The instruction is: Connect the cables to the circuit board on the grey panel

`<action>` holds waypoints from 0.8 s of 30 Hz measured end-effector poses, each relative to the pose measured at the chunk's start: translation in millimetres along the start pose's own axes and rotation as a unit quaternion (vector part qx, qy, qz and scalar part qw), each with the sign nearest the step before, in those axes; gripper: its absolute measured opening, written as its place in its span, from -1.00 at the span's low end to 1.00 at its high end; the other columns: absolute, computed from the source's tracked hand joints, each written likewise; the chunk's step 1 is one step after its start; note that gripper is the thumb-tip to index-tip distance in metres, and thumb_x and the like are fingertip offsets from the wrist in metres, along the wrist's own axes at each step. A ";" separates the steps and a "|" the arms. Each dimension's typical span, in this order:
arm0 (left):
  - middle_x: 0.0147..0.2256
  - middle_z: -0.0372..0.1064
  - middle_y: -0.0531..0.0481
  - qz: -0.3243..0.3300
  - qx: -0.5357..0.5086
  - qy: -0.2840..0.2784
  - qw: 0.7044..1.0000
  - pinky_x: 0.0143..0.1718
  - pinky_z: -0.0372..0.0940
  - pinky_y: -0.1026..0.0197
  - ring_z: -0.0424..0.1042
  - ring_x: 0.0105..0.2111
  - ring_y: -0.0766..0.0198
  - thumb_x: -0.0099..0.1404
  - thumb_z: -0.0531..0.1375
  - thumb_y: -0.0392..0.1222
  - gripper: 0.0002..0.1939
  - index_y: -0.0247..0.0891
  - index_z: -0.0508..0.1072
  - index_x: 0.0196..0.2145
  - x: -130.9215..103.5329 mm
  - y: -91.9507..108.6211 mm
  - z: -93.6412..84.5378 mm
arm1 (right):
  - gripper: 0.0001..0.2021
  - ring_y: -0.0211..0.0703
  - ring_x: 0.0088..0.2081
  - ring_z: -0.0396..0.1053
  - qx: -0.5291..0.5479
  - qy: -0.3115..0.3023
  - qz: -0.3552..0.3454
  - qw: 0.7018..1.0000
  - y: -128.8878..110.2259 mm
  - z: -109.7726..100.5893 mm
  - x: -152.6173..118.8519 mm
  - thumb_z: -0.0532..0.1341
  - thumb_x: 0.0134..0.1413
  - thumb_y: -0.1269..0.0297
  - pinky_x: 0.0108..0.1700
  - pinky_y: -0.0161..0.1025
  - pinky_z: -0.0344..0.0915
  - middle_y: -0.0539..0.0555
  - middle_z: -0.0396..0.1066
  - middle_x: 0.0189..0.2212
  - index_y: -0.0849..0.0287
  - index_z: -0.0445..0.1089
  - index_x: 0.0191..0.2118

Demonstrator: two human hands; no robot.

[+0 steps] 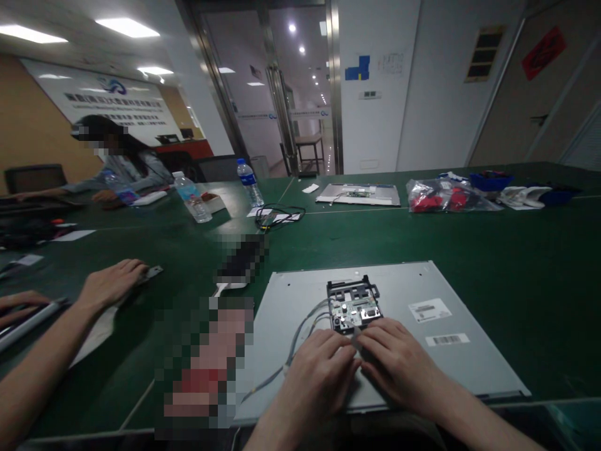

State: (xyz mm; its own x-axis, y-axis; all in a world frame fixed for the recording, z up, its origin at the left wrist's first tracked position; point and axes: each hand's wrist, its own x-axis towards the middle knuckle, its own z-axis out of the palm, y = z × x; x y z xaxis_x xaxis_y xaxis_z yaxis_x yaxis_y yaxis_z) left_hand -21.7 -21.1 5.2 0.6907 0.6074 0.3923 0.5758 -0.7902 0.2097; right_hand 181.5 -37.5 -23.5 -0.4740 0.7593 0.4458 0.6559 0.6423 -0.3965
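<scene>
A flat grey metal display panel (404,285) lies face down, by its look, on the table in front of me. On its back sits a black plastic frame (332,288) carrying a green circuit board (350,307). Grey cables (298,335) run from the board's left side down toward the panel's lower left. My left hand (323,366) and my right hand (397,357) meet at the board's near edge, fingers curled and pressed together. A small greyish sliver (355,334) shows between the fingertips; its kind cannot be made out.
On the green table (469,244) stand water bottles (250,181), a coiled black cable (282,216), a second panel (328,194) and a plastic bag with red items (446,197). At left, another person's arm (51,351) rests nearby; a further person (122,150) sits behind.
</scene>
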 end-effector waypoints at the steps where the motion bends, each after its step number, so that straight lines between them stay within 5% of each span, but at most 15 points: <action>1: -0.29 0.43 -0.05 -0.001 -0.004 -0.002 1.000 -0.22 0.30 0.06 0.37 -0.27 0.13 0.40 0.06 -0.32 -0.86 -0.23 0.41 -0.25 0.5 0.0 0.7 | -0.73 0.01 -0.01 0.32 -0.002 0.001 -0.001 1.000 -0.2 -0.1 0.2 0.18 0.20 0.39 0.09 0.05 0.30 0.15 0.43 -0.06 0.18 0.35 0.03; 24: -0.27 0.49 -0.05 0.029 0.031 -0.015 0.999 -0.23 0.33 0.04 0.46 -0.26 0.13 0.41 0.07 -0.30 -0.86 -0.25 0.44 -0.18 3.8 -0.5 9.8 | -0.71 0.00 -0.06 0.38 -0.023 -0.010 -0.021 0.999 5.9 0.7 4.2 0.19 0.20 0.41 0.00 0.00 0.36 0.19 0.45 -0.06 0.22 0.37 0.04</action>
State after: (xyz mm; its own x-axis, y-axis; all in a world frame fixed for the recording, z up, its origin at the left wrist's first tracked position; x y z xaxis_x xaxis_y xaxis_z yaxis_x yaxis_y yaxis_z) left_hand -15.0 -17.6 -2.2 0.7364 0.5632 0.3748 0.5590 -0.8186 0.1318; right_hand 183.0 -30.4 -24.5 -0.5126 0.7339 0.4457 0.6614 0.6685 -0.3400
